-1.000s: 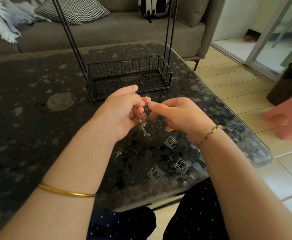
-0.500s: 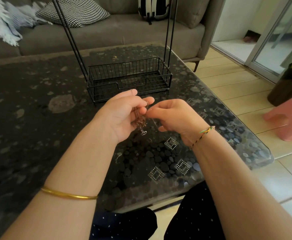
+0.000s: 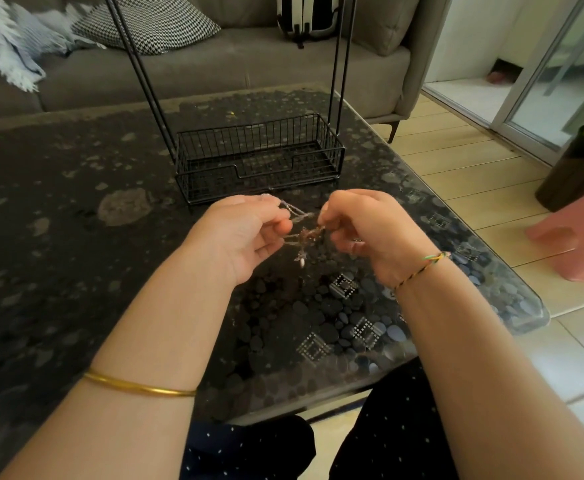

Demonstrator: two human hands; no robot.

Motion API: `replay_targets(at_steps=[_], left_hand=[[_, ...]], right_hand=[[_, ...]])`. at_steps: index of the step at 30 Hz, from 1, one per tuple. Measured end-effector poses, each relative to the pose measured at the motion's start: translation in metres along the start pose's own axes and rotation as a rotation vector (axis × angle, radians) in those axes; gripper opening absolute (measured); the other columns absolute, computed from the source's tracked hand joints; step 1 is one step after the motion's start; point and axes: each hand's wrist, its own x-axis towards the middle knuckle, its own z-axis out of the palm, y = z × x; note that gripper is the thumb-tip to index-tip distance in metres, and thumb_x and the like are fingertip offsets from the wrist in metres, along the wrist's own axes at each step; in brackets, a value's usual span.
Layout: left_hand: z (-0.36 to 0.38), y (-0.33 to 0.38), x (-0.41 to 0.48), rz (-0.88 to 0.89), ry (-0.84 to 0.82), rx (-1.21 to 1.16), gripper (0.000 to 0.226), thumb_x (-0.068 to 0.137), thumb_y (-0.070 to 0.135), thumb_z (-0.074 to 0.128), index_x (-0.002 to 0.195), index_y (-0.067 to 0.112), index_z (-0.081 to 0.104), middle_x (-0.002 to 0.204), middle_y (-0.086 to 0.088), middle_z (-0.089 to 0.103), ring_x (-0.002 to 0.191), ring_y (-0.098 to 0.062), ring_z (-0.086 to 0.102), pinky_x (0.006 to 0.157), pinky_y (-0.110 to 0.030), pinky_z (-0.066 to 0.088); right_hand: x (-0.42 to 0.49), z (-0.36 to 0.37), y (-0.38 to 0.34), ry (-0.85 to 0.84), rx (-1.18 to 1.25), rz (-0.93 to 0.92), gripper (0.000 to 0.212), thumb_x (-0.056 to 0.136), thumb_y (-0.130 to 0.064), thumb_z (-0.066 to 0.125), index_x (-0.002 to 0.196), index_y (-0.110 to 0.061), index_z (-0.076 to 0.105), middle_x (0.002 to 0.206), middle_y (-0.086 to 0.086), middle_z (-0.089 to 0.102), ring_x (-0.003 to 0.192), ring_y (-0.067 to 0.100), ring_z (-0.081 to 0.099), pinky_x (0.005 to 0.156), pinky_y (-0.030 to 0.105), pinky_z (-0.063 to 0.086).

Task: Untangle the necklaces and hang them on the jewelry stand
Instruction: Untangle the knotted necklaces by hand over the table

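Both hands, left (image 3: 245, 233) and right (image 3: 370, 233), pinch the knotted necklaces (image 3: 304, 233), stretched sideways between them above the desk (image 3: 58, 220), the wire stand (image 3: 259, 161) just beyond.

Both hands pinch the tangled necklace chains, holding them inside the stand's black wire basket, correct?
Not inside. The left hand and right hand do pinch the tangled necklace chains, but hold them in front of the black wire basket, nearer the person, above the dark pebble-patterned table. The head view shows this.
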Motion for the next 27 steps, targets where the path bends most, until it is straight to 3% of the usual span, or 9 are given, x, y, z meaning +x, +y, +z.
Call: replay_targets(at_steps=[3, 9, 15, 19, 27], left_hand=[[0.002, 0.000, -0.002, -0.023, 0.000, 0.026, 0.014, 0.084, -0.004, 0.060, 0.095, 0.005, 0.062, 0.059, -0.003, 0.060, 0.058, -0.011, 0.057, 0.081, -0.033, 0.054], [0.005, 0.000, -0.005, 0.019, -0.031, 0.179, 0.016, 0.085, -0.005, 0.059, 0.084, 0.010, 0.062, 0.075, -0.005, 0.059, 0.067, -0.013, 0.056, 0.081, -0.036, 0.056], [0.008, -0.004, -0.001, 0.089, 0.006, 0.410, 0.021, 0.083, -0.008, 0.058, 0.080, 0.011, 0.065, 0.089, -0.005, 0.060, 0.076, -0.012, 0.058, 0.076, -0.033, 0.058], [0.008, -0.009, 0.003, 0.152, 0.123, 0.585, 0.022, 0.085, -0.003, 0.057, 0.085, 0.017, 0.067, 0.095, -0.003, 0.061, 0.079, -0.014, 0.063, 0.083, -0.038, 0.057], [0.006, -0.010, 0.006, 0.195, 0.123, 0.584, 0.010, 0.092, 0.012, 0.058, 0.096, 0.015, 0.067, 0.082, -0.003, 0.062, 0.066, -0.011, 0.058, 0.068, -0.029, 0.058]], right_hand=[[0.001, -0.002, 0.002, 0.049, 0.086, 0.056, 0.014, 0.075, -0.011, 0.052, 0.063, -0.014, 0.057, 0.080, 0.003, 0.061, 0.072, 0.016, 0.053, 0.071, 0.031, 0.042], [0.006, -0.008, -0.004, 0.172, 0.222, 0.148, 0.016, 0.077, -0.006, 0.049, 0.064, -0.014, 0.054, 0.086, 0.006, 0.057, 0.078, 0.018, 0.051, 0.083, 0.037, 0.045], [0.000, -0.013, 0.002, 0.080, 0.455, 0.165, 0.018, 0.077, -0.015, 0.044, 0.060, -0.015, 0.050, 0.075, 0.001, 0.056, 0.066, 0.016, 0.049, 0.071, 0.032, 0.041], [0.000, -0.019, 0.002, 0.053, 0.615, 0.216, 0.019, 0.080, -0.017, 0.041, 0.061, -0.015, 0.046, 0.062, -0.002, 0.049, 0.060, 0.014, 0.046, 0.068, 0.029, 0.039], [0.000, -0.015, 0.004, 0.021, 0.865, 0.203, 0.014, 0.086, -0.011, 0.042, 0.089, -0.009, 0.056, 0.055, -0.005, 0.025, 0.047, 0.010, 0.031, 0.055, 0.024, 0.043]])
